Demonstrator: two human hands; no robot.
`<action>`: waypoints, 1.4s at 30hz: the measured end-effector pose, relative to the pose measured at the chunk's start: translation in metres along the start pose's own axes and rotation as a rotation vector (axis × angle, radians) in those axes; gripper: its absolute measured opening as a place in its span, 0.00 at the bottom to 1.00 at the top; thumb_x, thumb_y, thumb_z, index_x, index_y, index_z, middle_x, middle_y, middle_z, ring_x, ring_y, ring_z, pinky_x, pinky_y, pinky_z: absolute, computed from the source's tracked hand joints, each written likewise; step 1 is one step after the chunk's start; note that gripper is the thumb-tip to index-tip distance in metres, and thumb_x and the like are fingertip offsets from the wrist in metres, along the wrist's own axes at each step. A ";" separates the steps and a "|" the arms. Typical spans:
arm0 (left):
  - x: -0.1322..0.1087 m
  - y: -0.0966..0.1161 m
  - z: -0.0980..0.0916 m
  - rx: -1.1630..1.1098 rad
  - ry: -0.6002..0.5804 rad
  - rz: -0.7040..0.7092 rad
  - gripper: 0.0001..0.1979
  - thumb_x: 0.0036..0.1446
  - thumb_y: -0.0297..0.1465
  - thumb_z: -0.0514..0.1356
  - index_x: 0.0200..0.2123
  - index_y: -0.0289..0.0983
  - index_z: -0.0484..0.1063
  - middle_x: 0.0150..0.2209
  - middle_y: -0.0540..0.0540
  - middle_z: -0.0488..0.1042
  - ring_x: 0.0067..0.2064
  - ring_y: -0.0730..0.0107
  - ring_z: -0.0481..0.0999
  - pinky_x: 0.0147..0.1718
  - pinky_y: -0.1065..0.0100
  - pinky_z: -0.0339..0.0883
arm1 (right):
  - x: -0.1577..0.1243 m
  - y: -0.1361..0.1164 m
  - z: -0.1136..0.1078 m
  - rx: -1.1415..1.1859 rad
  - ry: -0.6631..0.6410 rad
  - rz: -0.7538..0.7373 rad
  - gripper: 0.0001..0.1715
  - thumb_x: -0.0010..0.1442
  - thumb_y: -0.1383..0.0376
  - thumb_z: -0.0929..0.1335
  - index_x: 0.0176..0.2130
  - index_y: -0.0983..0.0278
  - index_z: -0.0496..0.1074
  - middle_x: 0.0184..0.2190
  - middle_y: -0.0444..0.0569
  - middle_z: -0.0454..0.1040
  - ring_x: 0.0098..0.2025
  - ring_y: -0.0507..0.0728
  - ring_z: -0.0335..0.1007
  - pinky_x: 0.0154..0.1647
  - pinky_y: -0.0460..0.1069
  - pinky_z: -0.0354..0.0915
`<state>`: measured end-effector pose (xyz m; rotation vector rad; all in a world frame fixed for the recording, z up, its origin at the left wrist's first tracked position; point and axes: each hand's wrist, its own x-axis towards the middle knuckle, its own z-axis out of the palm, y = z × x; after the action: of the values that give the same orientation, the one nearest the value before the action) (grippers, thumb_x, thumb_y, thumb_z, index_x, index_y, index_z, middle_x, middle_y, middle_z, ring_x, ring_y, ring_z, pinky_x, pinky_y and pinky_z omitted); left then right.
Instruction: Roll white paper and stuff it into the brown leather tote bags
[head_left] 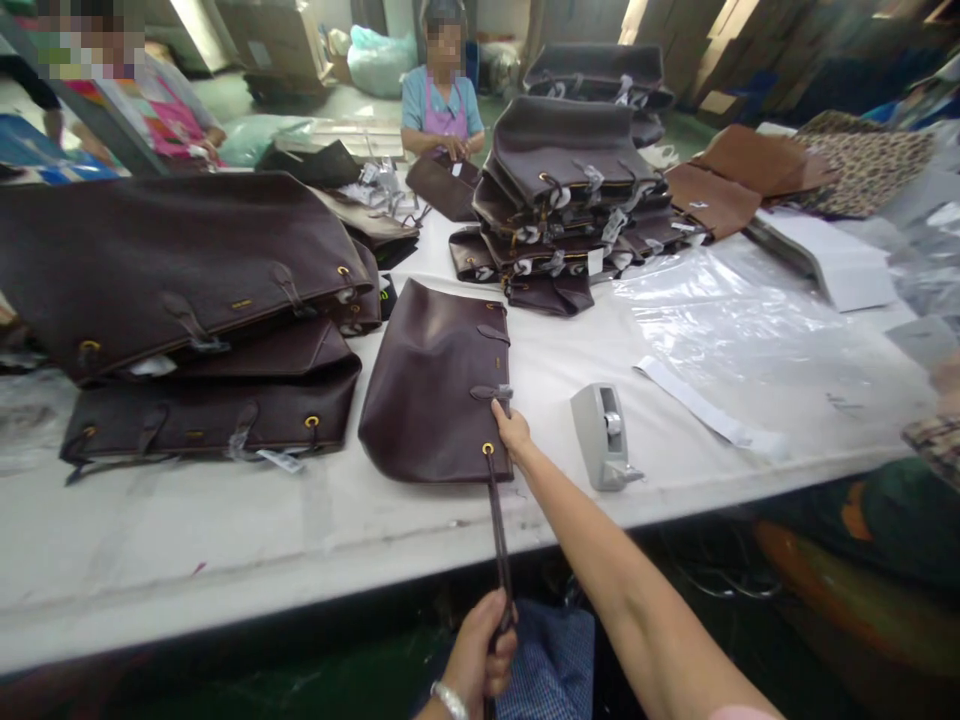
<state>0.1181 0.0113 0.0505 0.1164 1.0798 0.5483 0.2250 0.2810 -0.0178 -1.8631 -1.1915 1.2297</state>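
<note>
A dark brown leather bag [427, 385] lies on the white table, its opening edge facing right. My left hand [484, 645], with a silvery bracelet at the wrist, is closed around the bag's dark drawstring cord [498, 530] below the table's front edge. The cord runs taut up to a gold eyelet near the bag's lower right corner. My right hand [512, 432] grips the bag's right edge, beside a leather tab wrapped in clear plastic. To the right of this hand stands a grey tape dispenser [600, 437].
Stacked dark bags stand at the left [180, 260] and behind [562, 150]. Clear plastic sheets [735, 330] and a white strip [690, 400] lie at the right. Brown bags [750, 165] are farther back. A person in a pink apron [446, 105] handles a dark piece across the table.
</note>
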 end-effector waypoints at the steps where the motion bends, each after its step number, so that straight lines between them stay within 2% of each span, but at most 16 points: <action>1: -0.001 -0.002 -0.006 -0.034 0.046 0.033 0.31 0.40 0.59 0.61 0.32 0.39 0.60 0.17 0.61 0.54 0.15 0.87 0.41 0.15 0.75 0.29 | 0.006 -0.002 0.002 -0.018 0.017 -0.004 0.32 0.60 0.42 0.60 0.39 0.66 0.73 0.36 0.53 0.78 0.36 0.59 0.74 0.35 0.49 0.67; 4: -0.001 -0.001 -0.021 -0.103 0.143 0.125 0.31 0.41 0.58 0.62 0.33 0.37 0.61 0.18 0.61 0.54 0.16 0.88 0.40 0.15 0.76 0.29 | 0.022 -0.004 0.003 -0.098 0.037 -0.020 0.29 0.58 0.44 0.62 0.36 0.66 0.74 0.35 0.54 0.77 0.38 0.62 0.73 0.40 0.51 0.66; 8: 0.008 -0.005 -0.031 -0.229 0.131 0.107 0.30 0.44 0.53 0.65 0.39 0.35 0.65 0.22 0.56 0.61 0.17 0.89 0.47 0.15 0.79 0.35 | 0.021 -0.008 -0.007 -0.194 0.029 -0.043 0.25 0.59 0.47 0.64 0.34 0.66 0.74 0.34 0.57 0.77 0.41 0.63 0.73 0.46 0.54 0.64; 11: 0.011 -0.008 -0.037 -0.318 0.032 0.060 0.23 0.50 0.44 0.66 0.43 0.35 0.66 0.26 0.53 0.66 0.19 0.87 0.55 0.16 0.82 0.44 | -0.014 -0.004 -0.022 -0.210 0.064 -0.112 0.19 0.60 0.54 0.64 0.44 0.65 0.72 0.43 0.56 0.76 0.46 0.60 0.71 0.50 0.53 0.63; 13: 0.010 -0.005 -0.043 -0.345 0.003 0.018 0.17 0.54 0.39 0.63 0.42 0.34 0.68 0.27 0.51 0.68 0.21 0.84 0.62 0.18 0.81 0.53 | -0.057 0.007 -0.031 -0.203 0.094 -0.160 0.20 0.62 0.56 0.63 0.49 0.63 0.69 0.49 0.55 0.73 0.50 0.58 0.69 0.52 0.52 0.62; 14: 0.009 -0.003 -0.045 -0.350 0.008 -0.001 0.15 0.56 0.37 0.62 0.41 0.33 0.68 0.29 0.49 0.70 0.23 0.82 0.66 0.21 0.80 0.59 | -0.082 0.015 -0.034 -0.201 0.095 -0.164 0.19 0.62 0.55 0.62 0.47 0.63 0.70 0.48 0.55 0.74 0.50 0.59 0.69 0.52 0.52 0.62; 15: 0.009 0.000 -0.047 -0.347 0.018 -0.015 0.13 0.57 0.36 0.61 0.40 0.32 0.69 0.30 0.47 0.71 0.25 0.80 0.69 0.24 0.78 0.64 | -0.107 0.024 -0.035 -0.195 0.060 -0.152 0.19 0.62 0.54 0.61 0.41 0.64 0.72 0.42 0.54 0.77 0.46 0.60 0.71 0.50 0.53 0.64; 16: 0.009 0.003 -0.048 -0.335 0.028 -0.020 0.12 0.58 0.35 0.60 0.39 0.32 0.70 0.31 0.45 0.72 0.27 0.78 0.71 0.26 0.76 0.67 | -0.131 0.033 -0.034 -0.160 -0.081 -0.080 0.21 0.62 0.52 0.61 0.36 0.64 0.73 0.37 0.53 0.78 0.43 0.60 0.73 0.49 0.54 0.65; 17: 0.009 0.006 -0.048 -0.307 0.038 -0.018 0.12 0.58 0.35 0.60 0.38 0.31 0.70 0.32 0.45 0.73 0.27 0.78 0.71 0.27 0.76 0.67 | -0.153 0.040 -0.030 -0.089 -0.245 0.053 0.23 0.62 0.50 0.61 0.33 0.64 0.74 0.33 0.54 0.78 0.40 0.61 0.74 0.46 0.54 0.66; 18: 0.010 0.008 -0.047 -0.266 0.052 -0.004 0.12 0.57 0.36 0.60 0.37 0.31 0.70 0.32 0.45 0.73 0.26 0.78 0.71 0.25 0.76 0.66 | -0.172 0.046 -0.025 0.008 -0.389 0.196 0.25 0.61 0.48 0.62 0.35 0.65 0.74 0.34 0.55 0.78 0.39 0.61 0.75 0.44 0.55 0.67; 19: 0.011 0.009 -0.045 -0.217 0.065 0.021 0.14 0.56 0.38 0.61 0.37 0.31 0.70 0.31 0.46 0.73 0.25 0.80 0.69 0.22 0.78 0.64 | -0.186 0.049 -0.017 0.140 -0.472 0.294 0.26 0.62 0.47 0.61 0.39 0.65 0.74 0.36 0.55 0.79 0.39 0.61 0.75 0.44 0.54 0.68; 21: 0.012 0.010 -0.040 -0.128 0.080 0.084 0.18 0.54 0.42 0.62 0.36 0.32 0.69 0.28 0.49 0.71 0.21 0.83 0.65 0.16 0.80 0.55 | -0.203 0.048 0.001 0.379 -0.538 0.385 0.27 0.63 0.46 0.61 0.43 0.65 0.71 0.40 0.56 0.78 0.43 0.60 0.75 0.41 0.52 0.69; 23: 0.013 0.009 -0.035 -0.109 0.097 0.138 0.21 0.52 0.46 0.63 0.35 0.32 0.69 0.26 0.51 0.70 0.19 0.84 0.62 0.15 0.80 0.52 | -0.205 0.041 0.018 0.503 -0.510 0.407 0.23 0.64 0.49 0.61 0.40 0.65 0.70 0.39 0.56 0.78 0.43 0.60 0.75 0.36 0.48 0.69; 27: 0.010 0.011 -0.028 -0.196 0.186 0.169 0.20 0.52 0.46 0.63 0.34 0.33 0.68 0.25 0.51 0.69 0.20 0.83 0.65 0.17 0.80 0.58 | -0.194 0.031 0.043 0.571 -0.381 0.520 0.14 0.65 0.58 0.64 0.33 0.66 0.66 0.26 0.49 0.75 0.34 0.58 0.77 0.27 0.45 0.66; 34: -0.004 0.008 -0.029 -0.212 0.216 0.097 0.12 0.61 0.37 0.57 0.33 0.32 0.68 0.25 0.50 0.70 0.20 0.81 0.68 0.19 0.78 0.66 | -0.191 0.044 0.058 0.653 -0.274 0.547 0.12 0.64 0.61 0.64 0.31 0.66 0.65 0.22 0.42 0.69 0.28 0.55 0.77 0.32 0.47 0.69; 42: -0.032 -0.009 -0.031 -0.215 0.172 -0.025 0.13 0.60 0.39 0.57 0.36 0.33 0.69 0.28 0.47 0.73 0.24 0.77 0.73 0.24 0.74 0.71 | -0.191 0.043 0.064 0.698 -0.223 0.554 0.14 0.62 0.60 0.66 0.29 0.65 0.64 0.20 0.41 0.66 0.24 0.52 0.72 0.31 0.47 0.70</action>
<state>0.0833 -0.0176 0.0582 -0.1338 1.1802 0.6573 0.1497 0.0899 -0.0060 -1.5613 -0.2371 1.8868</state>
